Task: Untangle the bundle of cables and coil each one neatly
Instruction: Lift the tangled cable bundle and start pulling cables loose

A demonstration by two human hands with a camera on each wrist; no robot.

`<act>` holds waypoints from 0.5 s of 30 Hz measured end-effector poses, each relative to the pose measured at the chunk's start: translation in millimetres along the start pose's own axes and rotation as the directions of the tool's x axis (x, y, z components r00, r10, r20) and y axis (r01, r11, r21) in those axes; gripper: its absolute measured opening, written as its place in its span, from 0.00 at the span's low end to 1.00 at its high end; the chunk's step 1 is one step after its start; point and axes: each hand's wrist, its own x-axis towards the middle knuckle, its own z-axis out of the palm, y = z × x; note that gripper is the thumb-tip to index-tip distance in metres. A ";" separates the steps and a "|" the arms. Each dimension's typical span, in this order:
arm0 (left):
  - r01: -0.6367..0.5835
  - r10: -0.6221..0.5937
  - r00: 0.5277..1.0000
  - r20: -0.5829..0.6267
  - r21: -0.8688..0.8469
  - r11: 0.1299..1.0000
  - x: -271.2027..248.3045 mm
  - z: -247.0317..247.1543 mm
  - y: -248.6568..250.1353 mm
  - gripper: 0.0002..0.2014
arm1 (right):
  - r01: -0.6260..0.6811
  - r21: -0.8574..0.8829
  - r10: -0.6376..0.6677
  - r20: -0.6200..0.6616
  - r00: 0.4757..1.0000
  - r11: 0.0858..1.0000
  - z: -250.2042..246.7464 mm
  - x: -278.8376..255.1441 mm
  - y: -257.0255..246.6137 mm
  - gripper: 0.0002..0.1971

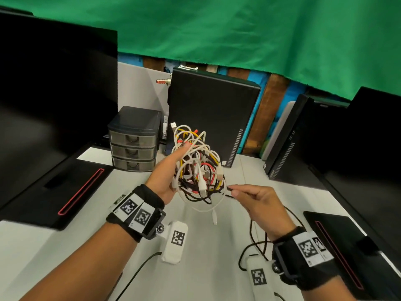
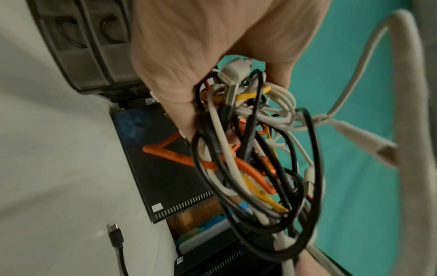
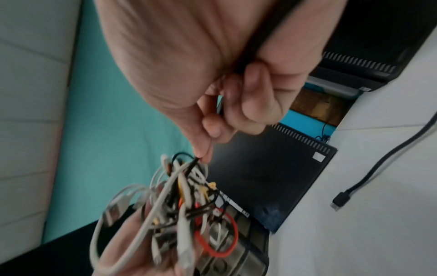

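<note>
A tangled bundle of cables, white, black, red and yellow, is held up above the desk. My left hand grips the bundle from its left side, thumb pressed on top. To the right, my right hand pinches a black cable between thumb and forefinger where it leaves the bundle. That black cable runs through the right palm and trails onto the desk. A white plug dangles below the bundle.
A small grey drawer unit stands behind the left hand. A black computer case is right behind the bundle, another further right. Black monitors stand at both sides. A loose black plug end lies on the white desk.
</note>
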 end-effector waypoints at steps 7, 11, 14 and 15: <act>-0.150 0.158 0.971 -0.180 0.056 0.987 -2.3 10.6 -2.5 0.28 | -0.039 0.030 0.042 -0.100 0.994 0.999 14.1 1.1 20.0 0.06; -0.130 0.124 0.977 -0.173 -0.024 0.991 -1.9 13.2 -1.6 0.31 | -0.083 0.159 0.120 -0.234 0.965 0.984 5.2 -5.1 30.8 0.07; -0.083 0.074 0.991 -0.110 -0.076 0.994 -1.9 14.0 -2.9 0.35 | -0.109 0.234 0.177 -0.294 0.939 0.966 -3.0 -9.5 36.6 0.07; -0.077 0.070 0.993 -0.091 -0.080 0.994 -3.6 14.9 -2.4 0.31 | -0.114 0.248 0.188 -0.297 0.936 0.962 -4.5 -10.3 37.9 0.07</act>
